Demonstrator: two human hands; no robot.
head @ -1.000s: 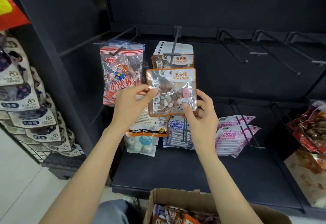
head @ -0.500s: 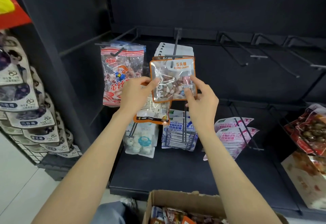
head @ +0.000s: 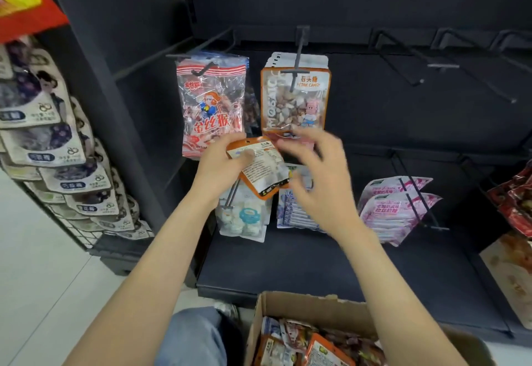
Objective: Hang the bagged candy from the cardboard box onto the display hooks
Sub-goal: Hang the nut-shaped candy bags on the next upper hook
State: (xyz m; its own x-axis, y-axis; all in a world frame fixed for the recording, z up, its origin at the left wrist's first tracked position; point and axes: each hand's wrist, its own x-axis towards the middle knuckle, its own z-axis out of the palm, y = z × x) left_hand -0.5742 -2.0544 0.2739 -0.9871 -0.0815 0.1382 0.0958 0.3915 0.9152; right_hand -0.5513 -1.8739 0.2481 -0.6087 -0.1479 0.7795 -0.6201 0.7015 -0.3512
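One stone candy bag (head: 295,97) hangs on the middle hook (head: 296,70), in front of a stack of white-backed bags whose number cannot be told. Below it, the left hand (head: 221,164) pinches a second bag (head: 260,164), back side up, thumb across it. The right hand (head: 319,175) hovers just right of that bag, fingers spread and blurred, holding nothing. Left of the hook hangs one red bag (head: 211,106). Below, the box (head: 311,308) holds more bags.

The stone candy bag (head: 295,97) now hangs on the hook (head: 296,70); the right hand (head: 316,175) has let go.
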